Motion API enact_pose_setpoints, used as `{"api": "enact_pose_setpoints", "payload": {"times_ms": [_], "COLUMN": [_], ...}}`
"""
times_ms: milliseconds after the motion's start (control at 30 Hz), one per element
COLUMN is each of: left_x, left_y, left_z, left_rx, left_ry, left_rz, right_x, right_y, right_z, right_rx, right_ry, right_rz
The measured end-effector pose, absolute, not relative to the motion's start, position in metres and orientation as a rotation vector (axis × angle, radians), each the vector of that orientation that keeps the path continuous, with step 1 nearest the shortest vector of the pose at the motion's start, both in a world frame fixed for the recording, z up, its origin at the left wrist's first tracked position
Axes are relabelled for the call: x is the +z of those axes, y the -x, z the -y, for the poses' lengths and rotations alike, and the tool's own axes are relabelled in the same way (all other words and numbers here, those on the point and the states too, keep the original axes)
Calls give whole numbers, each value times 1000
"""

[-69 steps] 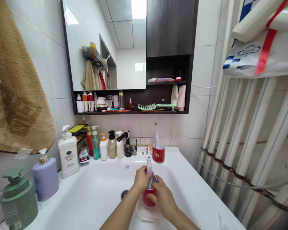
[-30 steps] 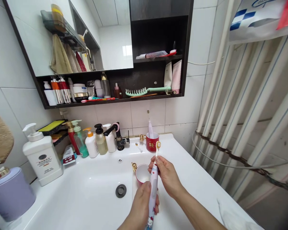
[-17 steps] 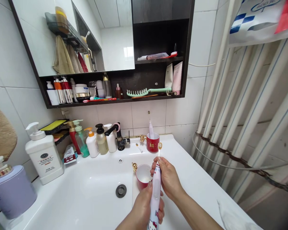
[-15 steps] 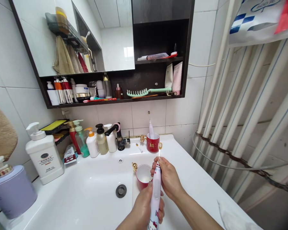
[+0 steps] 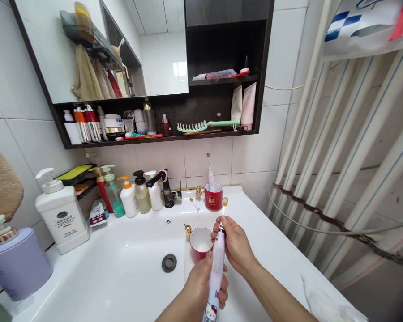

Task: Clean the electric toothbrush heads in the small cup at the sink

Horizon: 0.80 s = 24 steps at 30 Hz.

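My left hand [image 5: 201,284] is wrapped round the pale pink handle of an electric toothbrush [image 5: 216,268], which has a cartoon cat print low on its body. The fingers of my right hand [image 5: 235,241] pinch the slim brush head [image 5: 225,202] near its base, bristles up. A narrow dark band shows where head and handle meet; whether they are fully joined I cannot tell. Just left of my hands, a red cup [image 5: 200,243] with a white inside and gold handle stands on the sink ledge. Behind it another red cup [image 5: 213,199] holds a second electric toothbrush [image 5: 211,178].
A small loose brush head [image 5: 195,204] lies by the black faucet [image 5: 168,194]. Several pump bottles [image 5: 143,192] line the sink's back left. The white basin [image 5: 121,264] has a dark drain [image 5: 169,263]. A dark cabinet [image 5: 221,103] hangs above; pipes [image 5: 325,179] stand at right.
The brush head and my right hand have tilted slightly right relative to the handle, whose lower end has swung a little left. Both hands keep their hold. The view has shifted slightly.
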<state>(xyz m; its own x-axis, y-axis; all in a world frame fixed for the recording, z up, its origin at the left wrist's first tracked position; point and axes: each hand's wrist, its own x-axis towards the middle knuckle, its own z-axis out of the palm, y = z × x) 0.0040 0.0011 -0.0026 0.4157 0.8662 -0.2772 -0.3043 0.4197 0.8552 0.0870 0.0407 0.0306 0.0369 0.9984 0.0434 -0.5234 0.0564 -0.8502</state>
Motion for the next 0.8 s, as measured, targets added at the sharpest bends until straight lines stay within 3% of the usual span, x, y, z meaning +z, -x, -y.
{"api": "enact_pose_setpoints", "payload": {"times_ms": [267, 467, 800], "left_x": [5, 13, 8], "left_y": [9, 13, 7], "left_z": [-5, -16, -23], "left_rx": [732, 933, 1018], "left_ry": [-809, -557, -523], "left_rz": [-847, -809, -808], "right_x": [32, 25, -2], "right_y": [-110, -90, -27], "right_z": [-64, -115, -204], "right_rx": [988, 741, 500], "right_ry": [973, 1479, 1814], "right_rz": [844, 1606, 1938]}}
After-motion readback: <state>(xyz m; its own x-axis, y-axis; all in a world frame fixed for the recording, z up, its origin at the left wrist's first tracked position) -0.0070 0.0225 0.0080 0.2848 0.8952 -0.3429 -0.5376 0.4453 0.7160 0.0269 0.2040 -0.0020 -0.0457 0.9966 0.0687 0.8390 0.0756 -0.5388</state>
